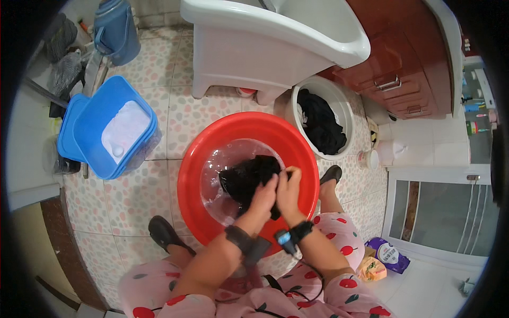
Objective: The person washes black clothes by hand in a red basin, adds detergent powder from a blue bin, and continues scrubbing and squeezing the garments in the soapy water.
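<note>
A wet black cloth (pixel 244 181) hangs bunched over the shallow water in a red basin (pixel 192 175). My left hand (pixel 264 197) is closed on its right side. Close beside it, my right hand (pixel 288 192) grips the same cloth, fingers curled round its upper edge. The two hands nearly touch. Part of the cloth drops below them, between my wrists. What kind of garment it is, I cannot tell. Suds and bubbles show on the water left of the cloth.
A blue lidded tub (pixel 87 127) holding white powder (pixel 126 127) stands left. Black clothes (pixel 321 122) fill a white bucket (pixel 345 100) at the back right, beside a white sink pedestal (pixel 238 58). A blue pail (pixel 119 34) stands far left. Purple package (pixel 389 254) lies right.
</note>
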The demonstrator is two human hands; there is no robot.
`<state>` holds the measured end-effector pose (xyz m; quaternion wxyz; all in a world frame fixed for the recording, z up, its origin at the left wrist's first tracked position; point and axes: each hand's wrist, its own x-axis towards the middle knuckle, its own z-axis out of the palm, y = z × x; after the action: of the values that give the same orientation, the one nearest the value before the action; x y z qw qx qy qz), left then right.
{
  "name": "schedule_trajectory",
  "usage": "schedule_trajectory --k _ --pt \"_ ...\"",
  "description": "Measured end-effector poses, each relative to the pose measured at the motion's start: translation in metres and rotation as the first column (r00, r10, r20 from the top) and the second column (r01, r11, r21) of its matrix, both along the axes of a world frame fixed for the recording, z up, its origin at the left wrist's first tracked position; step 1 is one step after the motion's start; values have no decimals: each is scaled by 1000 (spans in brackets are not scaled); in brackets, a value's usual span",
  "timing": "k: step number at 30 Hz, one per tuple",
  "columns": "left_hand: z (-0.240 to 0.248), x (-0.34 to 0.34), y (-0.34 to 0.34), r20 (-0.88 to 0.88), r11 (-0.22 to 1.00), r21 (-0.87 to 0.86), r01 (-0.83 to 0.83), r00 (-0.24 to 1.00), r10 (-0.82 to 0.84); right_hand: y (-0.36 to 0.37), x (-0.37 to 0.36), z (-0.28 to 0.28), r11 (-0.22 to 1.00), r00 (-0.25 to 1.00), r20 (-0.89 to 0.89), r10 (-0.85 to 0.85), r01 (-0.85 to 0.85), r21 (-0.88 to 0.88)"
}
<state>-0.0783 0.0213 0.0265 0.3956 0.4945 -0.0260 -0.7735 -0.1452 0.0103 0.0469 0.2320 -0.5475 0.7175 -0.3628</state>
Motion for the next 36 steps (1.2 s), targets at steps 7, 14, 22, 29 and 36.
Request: schedule_trajectory --k 7,14,22,29,36 --pt "2 11 1 36 981 77 175 983 -178 0 11 29 972 997 82 -4 -15 233" --pt "0 57 -29 -154 966 258 -3 987 44 42 49 39 946 958 172 230 -262 192" --pt "11 28 -12 -176 996 86 14 984 2 11 18 15 964 963 46 266 -265 -36" --pt "-22 7 9 -5 998 59 14 1000 -13 6 10 5 990 994 -33 100 -96 100" --pt "-20 48 -7 -149 988 125 87 986 -68 44 32 25 948 955 184 234 -266 173"
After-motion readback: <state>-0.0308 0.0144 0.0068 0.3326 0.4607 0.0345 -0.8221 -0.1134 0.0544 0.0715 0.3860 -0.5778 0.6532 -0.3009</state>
